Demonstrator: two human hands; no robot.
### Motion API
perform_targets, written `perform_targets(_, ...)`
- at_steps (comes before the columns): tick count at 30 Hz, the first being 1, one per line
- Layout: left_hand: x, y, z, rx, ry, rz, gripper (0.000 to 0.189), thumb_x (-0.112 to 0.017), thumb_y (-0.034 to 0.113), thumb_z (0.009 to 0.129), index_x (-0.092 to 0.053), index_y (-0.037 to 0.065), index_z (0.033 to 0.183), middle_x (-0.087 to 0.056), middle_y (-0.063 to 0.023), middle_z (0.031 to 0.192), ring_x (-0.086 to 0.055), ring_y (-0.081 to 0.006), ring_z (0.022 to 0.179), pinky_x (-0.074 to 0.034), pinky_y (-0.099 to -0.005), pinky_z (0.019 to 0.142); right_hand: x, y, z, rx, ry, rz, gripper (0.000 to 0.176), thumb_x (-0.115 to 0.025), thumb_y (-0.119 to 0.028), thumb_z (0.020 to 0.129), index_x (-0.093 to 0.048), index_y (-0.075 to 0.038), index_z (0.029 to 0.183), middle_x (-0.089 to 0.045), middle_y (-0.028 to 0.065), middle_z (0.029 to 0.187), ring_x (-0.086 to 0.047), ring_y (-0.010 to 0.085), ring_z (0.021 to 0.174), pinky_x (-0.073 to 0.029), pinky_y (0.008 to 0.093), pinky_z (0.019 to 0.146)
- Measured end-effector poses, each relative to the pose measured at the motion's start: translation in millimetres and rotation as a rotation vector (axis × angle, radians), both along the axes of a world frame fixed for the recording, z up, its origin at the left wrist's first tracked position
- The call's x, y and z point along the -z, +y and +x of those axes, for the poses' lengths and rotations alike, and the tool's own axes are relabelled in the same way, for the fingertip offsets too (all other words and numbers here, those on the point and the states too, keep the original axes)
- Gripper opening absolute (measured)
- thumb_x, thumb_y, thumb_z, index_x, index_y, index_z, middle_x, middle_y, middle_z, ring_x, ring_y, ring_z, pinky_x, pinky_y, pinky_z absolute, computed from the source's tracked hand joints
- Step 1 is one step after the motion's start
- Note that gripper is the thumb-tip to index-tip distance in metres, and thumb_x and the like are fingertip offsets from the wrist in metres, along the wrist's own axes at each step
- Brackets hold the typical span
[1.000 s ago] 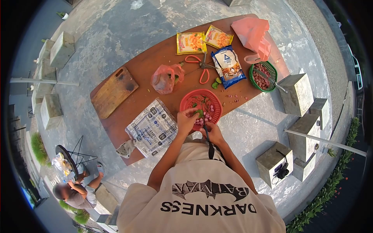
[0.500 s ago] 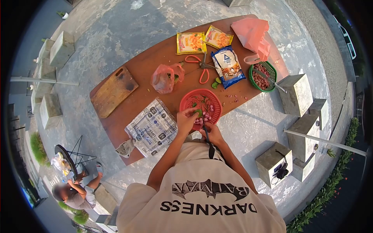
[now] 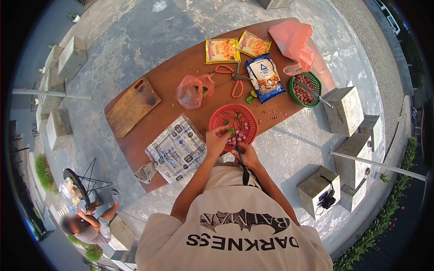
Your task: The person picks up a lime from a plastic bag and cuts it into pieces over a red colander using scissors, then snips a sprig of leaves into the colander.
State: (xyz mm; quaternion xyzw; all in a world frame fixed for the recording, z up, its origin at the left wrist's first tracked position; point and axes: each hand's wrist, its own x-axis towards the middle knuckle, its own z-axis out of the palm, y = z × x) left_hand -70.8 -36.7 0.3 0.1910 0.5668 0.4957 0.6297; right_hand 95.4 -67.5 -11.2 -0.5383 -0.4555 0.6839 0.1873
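A red basket (image 3: 221,113) stands at the table's front edge, with small pinkish-purple shallots (image 3: 244,128) and some green bits inside. Over its near left part, my left hand (image 3: 218,139) has its fingers pinched beside a green piece (image 3: 231,132). My right hand (image 3: 246,153) is at the basket's near rim with its fingers closed; what it grips is too small to name. A dark strap hangs down the middle of the view and covers part of the basket and the space between my hands.
On the brown table (image 3: 167,67) are a cutting board (image 3: 134,107), a newspaper bundle (image 3: 177,148), pink bags (image 3: 194,91), scissors (image 3: 237,77), yellow packets (image 3: 222,50), a blue-white packet (image 3: 265,77) and a green basket (image 3: 305,89). A person (image 3: 90,226) sits at lower left.
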Motion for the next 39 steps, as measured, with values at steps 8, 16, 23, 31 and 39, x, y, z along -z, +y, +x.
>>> perform_targets(8,8.0,-2.4,3.2,0.01,0.062,0.073,0.024,-0.061,-0.006,0.087,-0.06,-0.013,0.11,-0.068,-0.015,0.088,-0.067,-0.0154,0.069,-0.06,-0.0267,0.061,7.1,-3.5,4.6,-0.012,-0.045,-0.023,0.02,-0.071,-0.018,0.088,-0.057,-0.003,0.087,-0.055,-0.0005,0.062,-0.05,0.008,0.052,-0.039,0.025,0.046)
perform_targets(16,3.0,-2.3,-0.3,-0.011,0.021,0.009,0.027,-0.068,-0.006,0.081,-0.065,-0.009,0.108,-0.069,-0.0131,0.099,-0.066,-0.0134,0.085,-0.055,-0.0242,0.077,5.0,-9.1,3.1,0.033,0.033,-0.002,0.028,-0.073,-0.025,0.086,-0.057,-0.002,0.092,-0.057,0.0002,0.067,-0.052,0.0079,0.058,-0.041,0.0257,0.049)
perform_targets(23,5.7,-6.3,1.5,0.014,0.012,0.034,0.029,-0.069,-0.005,0.081,-0.065,-0.01,0.109,-0.069,-0.0133,0.099,-0.066,-0.0144,0.087,-0.054,-0.0252,0.08,2.9,-7.4,2.4,-0.016,0.004,-0.005,0.03,-0.072,-0.026,0.087,-0.057,-0.001,0.093,-0.057,0.0003,0.069,-0.051,0.0081,0.059,-0.041,0.0258,0.05)
perform_targets(31,5.9,-7.3,1.6,0.064,0.056,0.034,0.03,-0.069,-0.004,0.081,-0.065,-0.01,0.11,-0.07,-0.0136,0.099,-0.066,-0.015,0.088,-0.055,-0.026,0.08,2.3,-9.6,2.1,0.01,0.019,-0.003,0.028,-0.072,-0.026,0.087,-0.058,-0.002,0.091,-0.055,-0.0012,0.066,-0.05,0.0074,0.058,-0.039,0.0258,0.049)
perform_targets(39,18.2,-10.4,4.4,0.031,0.074,0.109,0.023,-0.066,-0.003,0.085,-0.064,-0.01,0.107,-0.07,-0.0135,0.093,-0.067,-0.0133,0.077,-0.058,-0.0257,0.069,4.1,-10.5,4.7,-0.018,-0.033,0.021,0.018,-0.069,-0.017,0.088,-0.058,-0.003,0.09,-0.056,-0.0002,0.063,-0.053,0.0087,0.053,-0.042,0.0249,0.048)
